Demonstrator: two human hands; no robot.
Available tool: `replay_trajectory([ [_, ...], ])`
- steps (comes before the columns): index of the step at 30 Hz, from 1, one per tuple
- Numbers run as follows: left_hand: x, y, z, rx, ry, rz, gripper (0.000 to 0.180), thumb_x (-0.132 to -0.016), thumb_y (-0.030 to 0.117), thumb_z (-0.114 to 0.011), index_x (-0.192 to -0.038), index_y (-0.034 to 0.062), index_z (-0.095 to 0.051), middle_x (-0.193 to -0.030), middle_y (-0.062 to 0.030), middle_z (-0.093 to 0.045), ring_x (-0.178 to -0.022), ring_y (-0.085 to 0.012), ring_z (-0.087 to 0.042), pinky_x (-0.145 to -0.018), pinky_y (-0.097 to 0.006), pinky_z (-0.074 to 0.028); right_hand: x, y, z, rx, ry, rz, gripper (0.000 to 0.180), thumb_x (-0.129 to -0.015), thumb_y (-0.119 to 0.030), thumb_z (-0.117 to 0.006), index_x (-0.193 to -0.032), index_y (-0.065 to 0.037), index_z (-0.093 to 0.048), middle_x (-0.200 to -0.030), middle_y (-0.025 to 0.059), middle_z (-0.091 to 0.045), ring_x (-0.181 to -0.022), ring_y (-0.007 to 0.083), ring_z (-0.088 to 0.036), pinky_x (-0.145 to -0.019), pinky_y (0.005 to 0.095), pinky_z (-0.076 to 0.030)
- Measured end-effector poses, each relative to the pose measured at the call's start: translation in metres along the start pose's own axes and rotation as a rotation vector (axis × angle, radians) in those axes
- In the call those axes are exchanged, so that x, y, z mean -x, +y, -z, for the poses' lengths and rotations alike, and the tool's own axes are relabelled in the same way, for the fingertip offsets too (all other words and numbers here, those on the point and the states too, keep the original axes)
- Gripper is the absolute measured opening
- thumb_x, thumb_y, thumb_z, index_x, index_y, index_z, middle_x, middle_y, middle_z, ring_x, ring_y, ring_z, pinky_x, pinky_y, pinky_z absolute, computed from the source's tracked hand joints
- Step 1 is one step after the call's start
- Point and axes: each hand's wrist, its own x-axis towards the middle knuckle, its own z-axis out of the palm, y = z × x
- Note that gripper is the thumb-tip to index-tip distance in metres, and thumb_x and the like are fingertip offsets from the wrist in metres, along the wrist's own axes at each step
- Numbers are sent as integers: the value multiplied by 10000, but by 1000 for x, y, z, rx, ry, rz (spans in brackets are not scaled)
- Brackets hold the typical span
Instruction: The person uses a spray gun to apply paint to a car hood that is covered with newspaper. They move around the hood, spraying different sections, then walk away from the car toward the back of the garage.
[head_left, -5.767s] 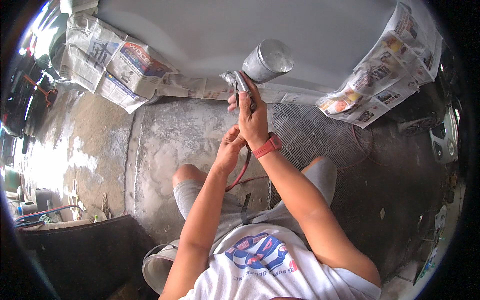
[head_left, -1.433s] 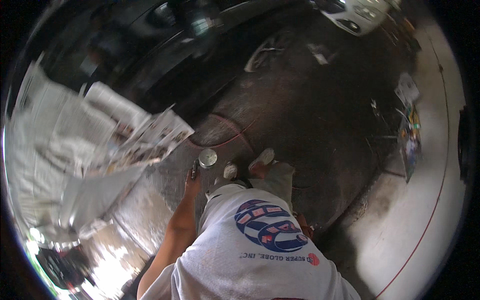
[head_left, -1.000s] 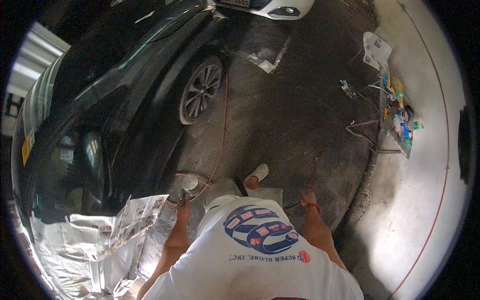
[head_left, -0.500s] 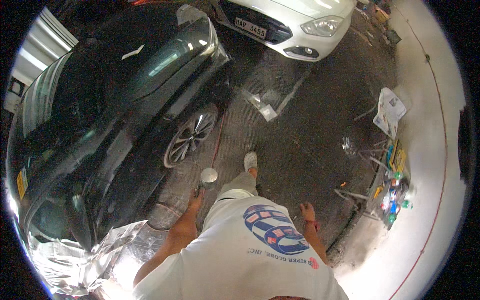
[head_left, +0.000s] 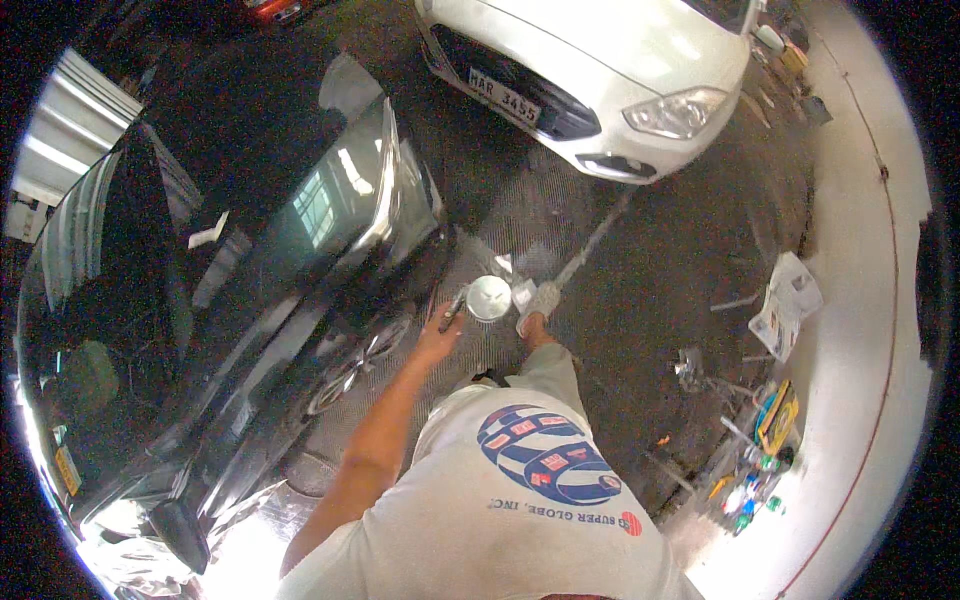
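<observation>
My left hand (head_left: 438,334) is closed around the dark handle of a round, whitish cup (head_left: 489,298). The cup's pale top faces up, with darker marks on it; whether it is a lid or an open mouth I cannot tell. Beside my left hand stands a black car (head_left: 250,330), its front wheel (head_left: 362,368) just below the hand. My right hand is hidden behind my white shirt (head_left: 500,530). One foot in a light shoe (head_left: 539,308) is stepped forward, right of the cup.
A white car (head_left: 600,70) stands ahead. On the right, a newspaper sheet (head_left: 786,306), a yellow box (head_left: 778,420) and several bottles (head_left: 750,495) are near the pale wall (head_left: 850,400). Crumpled bright sheeting (head_left: 140,565) lies by the black car at lower left.
My left hand and the cup have moved forward and right. My right hand has gone out of sight. I have stepped forward, so the white car appears nearer.
</observation>
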Motion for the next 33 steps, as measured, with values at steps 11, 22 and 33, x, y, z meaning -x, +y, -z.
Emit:
replay_trajectory([
  [11,-209,231,-19,517,-14,35,715,-1053,351,-660,-1635,98,-331,-988,-28,-717,-862,-107,-636,-818,-285,-536,-337,-338,243,500,66,172,596,-970,-550,-621,-1210,-8,-681,-1173,235,-732,-1111,418,-700,-887,479,-562],
  [22,-375,380,146,710,205,-26,416,-1058,237,-628,-1438,88,-542,-1018,-9,-719,-807,-78,-580,-732,-257,-495,-282,-1094,280,345,38,1181,407,-1013,-262,-657,-1340,-26,-602,-1098,225,-753,-975,353,-748,-839,453,-578],
  [33,-494,532,309,900,407,98,274,-1052,198,-640,-1298,79,-617,-965,-27,-741,-754,-79,-595,-645,-244,-468,-188,-1330,184,635,-457,1500,473,-996,-296,-678,-1363,-5,-611,-1232,225,-718,-1099,366,-713,-937,439,-563],
])
